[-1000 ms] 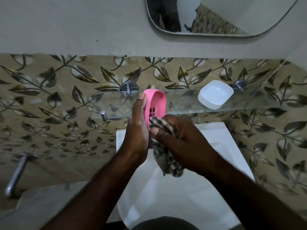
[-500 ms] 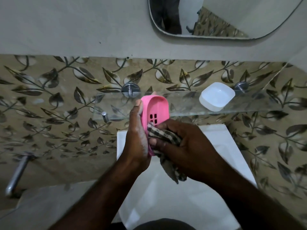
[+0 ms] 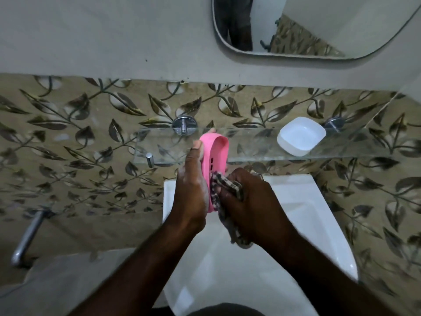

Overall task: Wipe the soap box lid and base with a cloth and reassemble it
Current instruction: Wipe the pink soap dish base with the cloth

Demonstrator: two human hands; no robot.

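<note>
Pink piece turned more edge-on since half a second ago; slots look narrower. Left hand grips it upright over sink, thumb along near rim, fingers curled behind. Cloth pressed on its lower half, bunched in right hand's curled fingers. White piece on glass shelf, well apart.

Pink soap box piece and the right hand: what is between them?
The checked cloth, gripped by the right hand and pressed against the pink soap box piece, as the head view shows.
</note>
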